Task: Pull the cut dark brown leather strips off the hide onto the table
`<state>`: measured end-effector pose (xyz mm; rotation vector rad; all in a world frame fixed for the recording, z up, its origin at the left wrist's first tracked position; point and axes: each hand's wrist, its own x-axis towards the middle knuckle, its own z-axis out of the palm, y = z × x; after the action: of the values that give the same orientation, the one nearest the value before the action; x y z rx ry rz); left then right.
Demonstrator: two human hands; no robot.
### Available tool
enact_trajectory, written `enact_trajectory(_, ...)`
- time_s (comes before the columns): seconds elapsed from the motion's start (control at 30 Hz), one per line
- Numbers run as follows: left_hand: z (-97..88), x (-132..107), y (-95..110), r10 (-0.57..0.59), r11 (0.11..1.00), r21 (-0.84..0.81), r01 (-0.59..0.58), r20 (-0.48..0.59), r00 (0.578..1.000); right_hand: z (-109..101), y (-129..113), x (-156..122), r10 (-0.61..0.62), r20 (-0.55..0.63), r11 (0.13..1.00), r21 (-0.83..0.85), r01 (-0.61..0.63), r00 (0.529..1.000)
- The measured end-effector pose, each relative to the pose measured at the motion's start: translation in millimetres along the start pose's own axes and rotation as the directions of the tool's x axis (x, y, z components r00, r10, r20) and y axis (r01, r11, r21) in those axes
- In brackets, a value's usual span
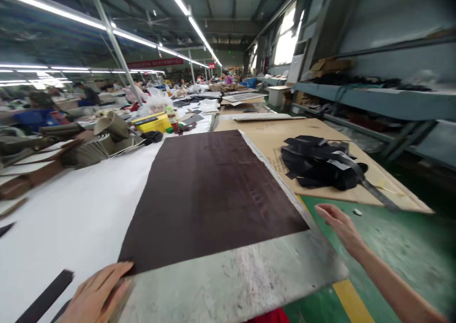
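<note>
Dark brown sheet (pixel 213 194): cloth or leather-like, which is unclear; matt, faintly creased.
Grey slab (pixel 228 285): metal by its look; dull sheen, scuffed, stained.
White bench top (pixel 85 199): paper-like covering; smooth, matt.
Tan board (pixel 256 128): cardboard, printed; matt.
Black strips (pixel 317 161): cloth or leather-like; soft sheen.
Yellow box (pixel 160 122): plastic-looking; smooth.
Clear bags (pixel 156 99): thin plastic film; crumpled, glossy.
Floor (pixel 402 247): painted look; smooth, slightly glossy.

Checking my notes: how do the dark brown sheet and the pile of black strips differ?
The dark brown sheet lies flat, while the pile of black strips is a loose tangle. The sheet is one broad piece; the pile is many narrow ones. The sheet lies on the table, the left hand at its near left corner; the pile lies on tan cardboard. Both are dark.
</note>
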<state>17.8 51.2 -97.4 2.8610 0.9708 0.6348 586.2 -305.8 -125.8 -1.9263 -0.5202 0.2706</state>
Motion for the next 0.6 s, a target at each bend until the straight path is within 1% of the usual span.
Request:
enact_trajectory(0.03,-3.6,-1.5,3.6,0.018,1.0,0.024,-0.018,0.013,1.0,5.5,-13.9,-2.9,-0.126,-0.036,0.986,-0.11,0.122,0.991)
enact_trajectory(0.07,-7.4,-1.2,8.5,0.03,0.998,0.049,-0.031,0.036,0.999,15.1,-30.3,-9.5,-0.259,0.004,0.944,-0.21,0.254,0.966)
enact_trajectory(0.1,-11.1,0.5,13.8,0.048,0.996,0.068,-0.051,0.052,0.997,28.4,-48.4,-19.9,-0.389,0.108,0.874,-0.269,0.404,0.915)
enact_trajectory(0.13,-14.4,2.8,18.9,0.066,0.994,0.083,-0.071,0.069,0.995,44.7,-67.0,-33.8,-0.499,0.245,0.789,-0.268,0.553,0.831)
enact_trajectory(0.17,-17.1,4.9,23.3,0.08,0.992,0.096,-0.088,0.085,0.993,63.0,-84.9,-50.4,-0.547,0.408,0.707,-0.242,0.664,0.731)
enact_trajectory(0.2,-19.1,6.5,26.7,0.094,0.989,0.109,-0.104,0.096,0.991,82.3,-100.8,-68.1,-0.583,0.511,0.624,-0.217,0.751,0.632)
enact_trajectory(0.23,-20.4,7.4,29.1,0.1,0.986,0.122,-0.113,0.107,0.989,101.5,-114.1,-85.5,-0.597,0.594,0.541,-0.199,0.817,0.54)
enact_trajectory(0.27,-21.1,7.5,30.4,0.101,0.984,0.134,-0.117,0.116,0.988,119.7,-124.0,-101.1,-0.602,0.651,0.467,-0.181,0.866,0.461)
enact_trajectory(0.3,-21.4,7.1,31.1,0.101,0.982,0.144,-0.118,0.126,0.987,136.0,-130.7,-114.0,-0.598,0.695,0.402,-0.169,0.9,0.398)
enact_trajectory(0.33,-21.3,6.5,31.2,0.099,0.982,0.15,-0.119,0.132,0.986,149.7,-134.4,-123.5,-0.589,0.729,0.346,-0.165,0.924,0.35)
enact_trajectory(0.37,-21.0,5.8,31.0,0.097,0.981,0.153,-0.118,0.137,0.986,160.5,-135.5,-129.8,-0.577,0.753,0.3,-0.164,0.94,0.316)
enact_trajectory(0.4,-20.7,5.2,30.8,0.095,0.981,0.155,-0.116,0.14,0.986,168.2,-134.6,-132.9,-0.566,0.77,0.265,-0.168,0.949,0.294)
enact_trajectory(0.47,-20.5,4.9,30.6,0.091,0.981,0.157,-0.113,0.144,0.985,174.4,-128.2,-132.2,-0.553,0.786,0.217,-0.183,0.959,0.275)
enact_trajectory(0.53,-21.0,5.4,31.0,0.086,0.982,0.155,-0.109,0.15,0.985,170.4,-117.5,-125.6,-0.546,0.793,0.189,-0.196,0.962,0.269)
enact_trajectory(0.6,-22.3,6.3,32.3,0.076,0.984,0.149,-0.1,0.156,0.985,160.1,-103.8,-116.7,-0.561,0.785,0.156,-0.211,0.965,0.262)
